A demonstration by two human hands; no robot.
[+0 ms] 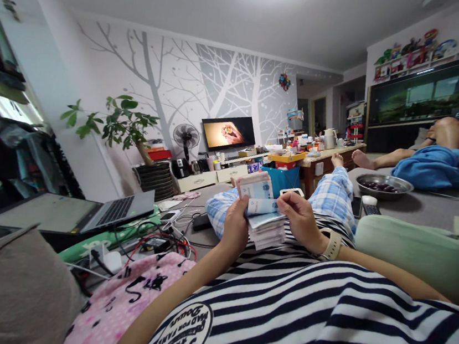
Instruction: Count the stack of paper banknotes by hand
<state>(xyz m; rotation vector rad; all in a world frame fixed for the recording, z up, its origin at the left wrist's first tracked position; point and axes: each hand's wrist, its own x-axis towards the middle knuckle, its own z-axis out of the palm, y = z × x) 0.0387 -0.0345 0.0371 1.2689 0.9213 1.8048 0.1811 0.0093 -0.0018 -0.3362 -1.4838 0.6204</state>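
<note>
Left hand point(235, 226) clamps banknote stack point(264, 215) at 9 o'clock edge; right hand point(301, 217) pinches top note at 3. Probably light, floppy, slippery; grip edges firmly.

Thick banknote stack point(264, 221), top notes seemingly lifted

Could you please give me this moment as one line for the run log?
left hand: grips banknote stack | right hand: thumb bends top note | nearby: laptop, metal bowl
</note>
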